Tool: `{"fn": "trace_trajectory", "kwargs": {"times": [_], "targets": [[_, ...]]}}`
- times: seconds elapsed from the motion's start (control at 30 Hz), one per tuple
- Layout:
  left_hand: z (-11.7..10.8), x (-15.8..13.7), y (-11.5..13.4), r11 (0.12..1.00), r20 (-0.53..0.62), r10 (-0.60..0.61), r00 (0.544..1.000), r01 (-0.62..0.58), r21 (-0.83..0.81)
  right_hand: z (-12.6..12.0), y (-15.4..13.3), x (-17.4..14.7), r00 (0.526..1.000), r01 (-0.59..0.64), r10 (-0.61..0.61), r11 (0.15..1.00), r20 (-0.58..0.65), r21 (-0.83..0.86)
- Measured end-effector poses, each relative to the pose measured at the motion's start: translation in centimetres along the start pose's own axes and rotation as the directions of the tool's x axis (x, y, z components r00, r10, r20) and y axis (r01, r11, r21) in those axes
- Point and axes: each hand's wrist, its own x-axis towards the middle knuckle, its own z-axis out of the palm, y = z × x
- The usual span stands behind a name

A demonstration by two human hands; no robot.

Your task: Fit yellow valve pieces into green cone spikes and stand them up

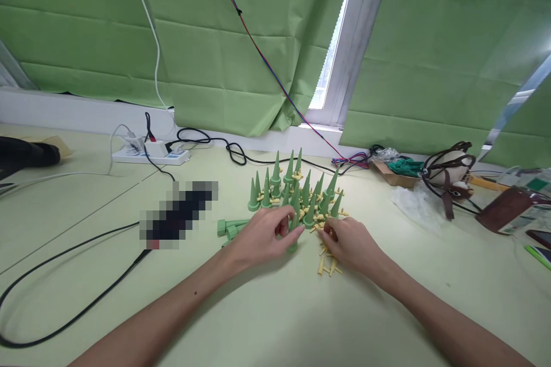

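Note:
Several green pointed cones (306,190) stand upright on the table, with small yellow branched plastic pieces (321,219) attached or lying among them. My left hand (267,234) is at the near side of the group, thumb and curled fingers around one green cone (293,245), partly hidden by the thumb. To its right, my right hand (349,241) has its fingertips pinched together at the yellow pieces; what lies between them is hidden. Loose yellow pieces (329,265) lie just below this hand. More green cones (232,229) lie on their sides beyond my left wrist.
At left, a blurred-out dark object (178,215) with a black cable lies on the table (267,321). A power strip (150,153) sits by the wall. On the right are a cardboard box (394,175), a clear plastic bag (415,206) and a dark red case (508,211).

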Motion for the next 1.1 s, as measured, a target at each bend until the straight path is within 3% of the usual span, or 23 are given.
{"fn": "trace_trajectory", "kwargs": {"times": [0.13, 0.23, 0.3, 0.47, 0.6, 0.8, 1.1], "targets": [[0.0, -0.1, 0.1, 0.996, -0.159, 0.082, 0.984, -0.085, -0.014, 0.1, 0.0, 0.0, 0.991, 0.032, -0.018, 0.994, -0.129, 0.103], [-0.1, -0.3, 0.3, 0.981, -0.301, 0.191, 0.934, -0.191, 0.029, 0.3, 0.0, -0.1, 0.967, 0.099, -0.046, 0.974, -0.25, 0.204], [-0.2, -0.3, 0.5, 0.963, -0.332, 0.271, 0.903, -0.253, 0.096, 0.4, -0.1, -0.2, 0.941, 0.157, -0.063, 0.952, -0.333, 0.262], [0.1, -0.6, 0.8, 0.902, -0.176, 0.415, 0.893, -0.378, 0.208, 0.5, -0.9, -0.7, 0.868, 0.324, -0.126, 0.876, -0.481, 0.356], [0.7, -0.8, 0.8, 0.873, -0.06, 0.448, 0.892, -0.422, 0.245, 0.4, -1.5, -1.2, 0.814, 0.43, -0.174, 0.822, -0.554, 0.373], [0.9, -0.8, 1.0, 0.881, 0.004, 0.418, 0.908, -0.407, 0.24, 0.6, -2.1, -1.7, 0.8, 0.45, -0.186, 0.815, -0.57, 0.365], [1.0, -0.9, 1.0, 0.88, -0.027, 0.421, 0.907, -0.402, 0.253, 0.7, -2.0, -1.7, 0.807, 0.452, -0.175, 0.797, -0.563, 0.4]]}}
